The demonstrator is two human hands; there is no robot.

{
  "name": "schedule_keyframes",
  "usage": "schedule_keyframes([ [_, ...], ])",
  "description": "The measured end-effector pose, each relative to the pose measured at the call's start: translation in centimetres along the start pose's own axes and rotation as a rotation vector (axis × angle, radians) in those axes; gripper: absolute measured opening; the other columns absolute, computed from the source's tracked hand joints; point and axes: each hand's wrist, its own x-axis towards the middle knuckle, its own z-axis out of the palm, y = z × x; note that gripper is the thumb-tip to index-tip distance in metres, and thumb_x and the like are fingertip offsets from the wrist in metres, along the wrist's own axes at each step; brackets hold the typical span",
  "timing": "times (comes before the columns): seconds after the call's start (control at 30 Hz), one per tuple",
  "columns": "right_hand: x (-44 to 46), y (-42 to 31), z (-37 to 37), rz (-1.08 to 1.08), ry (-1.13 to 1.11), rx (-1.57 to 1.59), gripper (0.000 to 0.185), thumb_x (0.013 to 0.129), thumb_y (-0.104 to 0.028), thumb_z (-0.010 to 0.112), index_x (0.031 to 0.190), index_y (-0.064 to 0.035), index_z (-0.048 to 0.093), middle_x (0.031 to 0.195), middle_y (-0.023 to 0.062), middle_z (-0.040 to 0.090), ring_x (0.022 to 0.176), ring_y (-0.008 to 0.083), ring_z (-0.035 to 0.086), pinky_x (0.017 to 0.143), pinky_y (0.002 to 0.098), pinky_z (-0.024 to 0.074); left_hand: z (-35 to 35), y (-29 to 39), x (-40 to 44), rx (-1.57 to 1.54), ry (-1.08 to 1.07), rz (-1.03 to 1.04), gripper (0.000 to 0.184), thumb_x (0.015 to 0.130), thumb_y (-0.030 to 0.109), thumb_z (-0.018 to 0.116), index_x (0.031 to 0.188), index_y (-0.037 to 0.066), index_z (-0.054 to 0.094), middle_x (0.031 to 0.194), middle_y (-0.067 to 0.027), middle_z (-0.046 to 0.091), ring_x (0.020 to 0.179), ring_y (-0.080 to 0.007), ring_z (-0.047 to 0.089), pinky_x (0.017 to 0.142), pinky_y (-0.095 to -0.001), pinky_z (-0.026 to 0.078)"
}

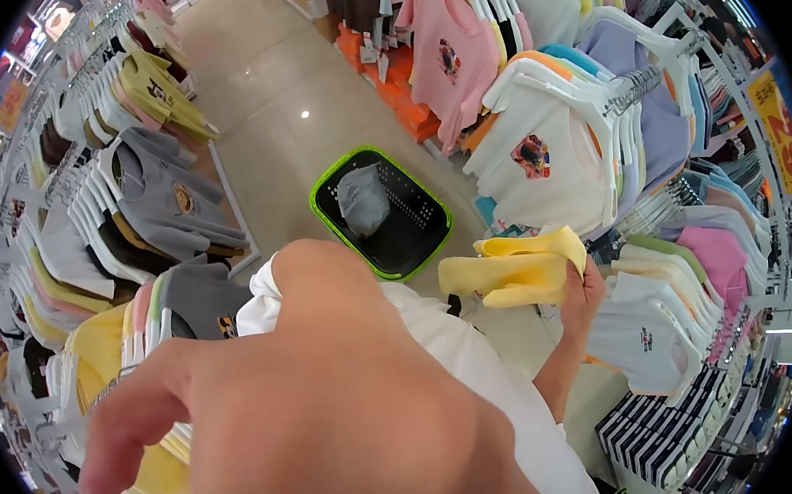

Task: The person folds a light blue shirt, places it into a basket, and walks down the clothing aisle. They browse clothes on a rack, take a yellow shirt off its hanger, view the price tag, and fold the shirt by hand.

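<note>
My right hand (pixel 584 287) grips a folded yellow garment (pixel 512 271) by its right end, and the rest of the cloth stretches out to the left. Close to the camera, my left hand (pixel 319 390) looms large and covers much of the lower middle. One of its fingers sticks out to the left, bent and apart from the rest; the other fingers are mostly hidden, and I see nothing held. Beyond the hands, a black shopping basket (pixel 407 177) with a green rim is on the floor. Inside lies a grey-blue cloth item (pixel 363 200), bunched up.
Racks flank the aisle. On the right hang white T-shirts (pixel 560 157), a pink shirt (pixel 447 55) and pale shirts (pixel 636 327); on the left, grey shirts (pixel 172 198) and yellow ones (pixel 100 346). Striped folded stacks (pixel 657 435) sit lower right. Tiled floor (pixel 253 101) runs ahead.
</note>
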Motion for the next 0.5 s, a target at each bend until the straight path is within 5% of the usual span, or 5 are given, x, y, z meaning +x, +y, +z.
schedule_keyframes([
  [0.5, 4.3, -2.2, 5.2, -0.025, 0.007, -0.106, 0.013, 0.095, -0.008, 0.057, 0.1, 0.0041, 0.061, 0.075, -0.0037, 0.049, 0.071, 0.0059, 0.039, 0.062, 0.0213, 0.0325, -8.3, 3.9, -1.9, -0.05, -0.032, 0.084, 0.048, 0.101, 0.029, 0.04, 0.058, 0.008, 0.04, 0.055, -0.0084, 0.039, 0.055, -0.0252, 0.049, 0.086, -0.0571, 0.047],
])
